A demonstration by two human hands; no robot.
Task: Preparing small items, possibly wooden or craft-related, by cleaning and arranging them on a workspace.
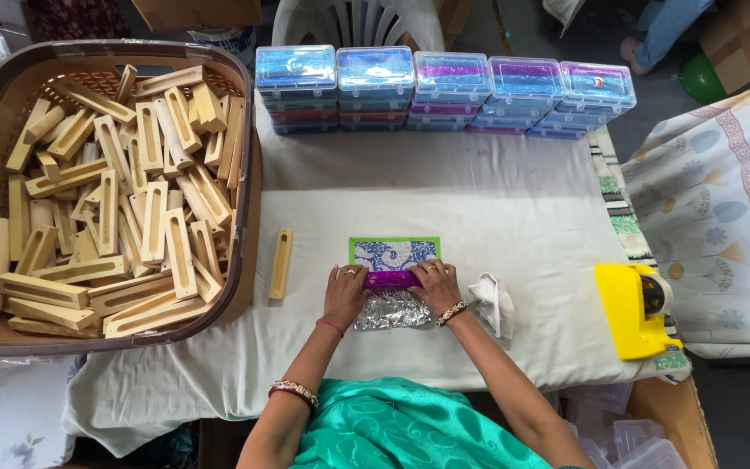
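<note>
We see a large brown plastic basket (249, 187) heaped with pale slotted wooden blocks (115, 191) filling the left of the frame, and stacked clear plastic boxes (444, 95) across the top. At lower centre, our left hand (344, 293) and right hand (435, 285) press curled fingers onto a glittery purple strip (390, 279), which lies over crinkled silver foil (391, 311) below a green-bordered blue patterned card (393, 252).
</note>
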